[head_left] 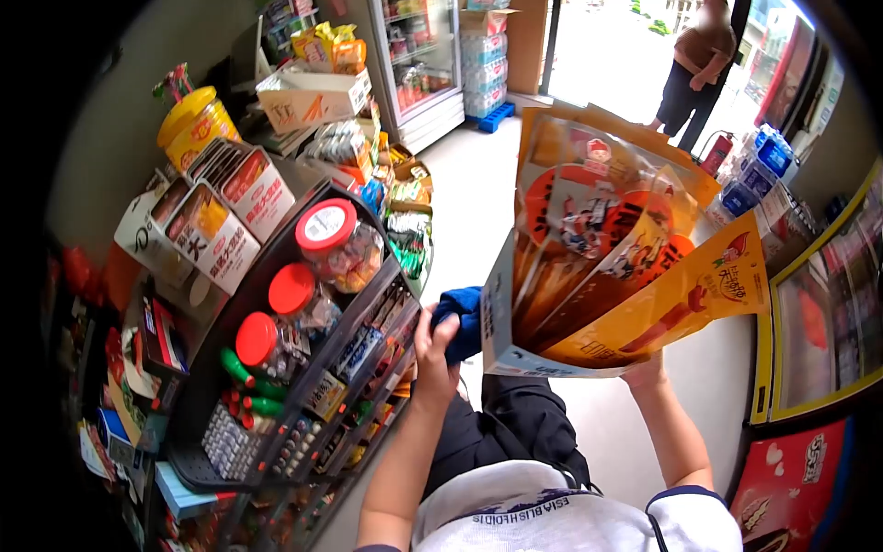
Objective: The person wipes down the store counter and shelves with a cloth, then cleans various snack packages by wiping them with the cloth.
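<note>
My left hand (436, 354) is closed around a dark blue cloth (463, 322), just left of a light blue and white box (498, 313). In the box stand orange and clear snack packets (598, 212), with a yellow-orange packet (681, 308) leaning out to the right. My right hand (647, 370) grips the box at its lower right corner, its fingers mostly hidden behind the box.
On the left, a counter rack (198, 442) holds red-lidded jars (326, 225) and small goods. A glass-door fridge (418, 60) and stacked bottle packs (485, 64) stand ahead. A person (704, 55) stands in the doorway. A yellow-framed freezer (763, 368) is at right.
</note>
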Tool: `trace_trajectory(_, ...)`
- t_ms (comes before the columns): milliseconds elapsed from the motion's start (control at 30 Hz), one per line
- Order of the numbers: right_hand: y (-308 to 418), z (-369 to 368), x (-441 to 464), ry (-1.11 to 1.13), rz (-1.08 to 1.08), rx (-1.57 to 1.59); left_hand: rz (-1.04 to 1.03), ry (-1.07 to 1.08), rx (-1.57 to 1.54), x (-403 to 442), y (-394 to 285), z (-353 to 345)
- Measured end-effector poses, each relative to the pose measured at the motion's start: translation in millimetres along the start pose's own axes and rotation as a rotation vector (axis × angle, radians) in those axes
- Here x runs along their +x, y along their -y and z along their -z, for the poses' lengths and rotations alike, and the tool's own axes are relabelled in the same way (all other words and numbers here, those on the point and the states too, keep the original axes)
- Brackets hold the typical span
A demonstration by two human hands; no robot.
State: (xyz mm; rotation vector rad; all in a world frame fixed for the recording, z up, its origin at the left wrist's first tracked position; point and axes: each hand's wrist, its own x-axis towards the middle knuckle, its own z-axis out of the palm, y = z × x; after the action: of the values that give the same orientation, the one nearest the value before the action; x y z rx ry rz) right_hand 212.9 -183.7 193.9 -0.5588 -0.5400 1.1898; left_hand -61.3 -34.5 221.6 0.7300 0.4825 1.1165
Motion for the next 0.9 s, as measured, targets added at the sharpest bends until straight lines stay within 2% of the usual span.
trace_trajectory(33, 3, 4, -4, 0.001, 0.002, -0.014, -0.03, 0.008, 0.029, 8, -7, -5)
trace_trajectory(67, 7, 7, -9, -0.03, 0.006, -0.04, -0.201, 0.016, 0.221, 22, 0, 2)
trace_trajectory(133, 16, 8, -21, -0.102, 0.018, -0.095, -0.294, 0.024, 0.33, 37, -2, -16)
trace_trajectory(200, 21, 2, -26, -0.027, 0.04, -0.128, -0.301, 0.025, 0.123, 47, -1, -35)
trace_trajectory(267, 23, -4, -28, -0.026, 0.041, -0.121, -0.4, -0.075, 0.145, 60, 2, -39)
trace_trajectory(400, 25, 1, -36, -0.21, -0.009, -0.062, -0.224, -0.09, -0.174, 54, -15, -72)
trace_trajectory(467, 24, 7, -36, -0.23, -0.024, -0.044, -0.122, 0.021, -0.195, 45, -28, -89)
trace_trajectory(533, 22, 10, -38, -0.181, -0.027, -0.026, -0.044, 0.249, 0.11, 42, -16, -82)
trace_trajectory(600, 19, 0, -34, -0.218, -0.033, -0.053, 0.056, 0.217, 0.029, 29, 2, -84)
trace_trajectory(667, 17, -8, -29, -0.23, -0.011, -0.124, 0.021, 0.278, 0.108, 23, 14, -72)
trace_trajectory(733, 35, -21, -20, -0.186, 0.102, -0.157, 0.128, 0.22, 0.073, 24, 17, -66)
trace_trajectory(800, 48, -38, -27, -0.156, 0.139, -0.182, 0.008, 0.261, 0.04, 21, 33, -53)
trace_trajectory(900, 31, -50, -24, -0.1, 0.061, -0.178, 0.083, -0.052, 0.002, 20, 46, -56)
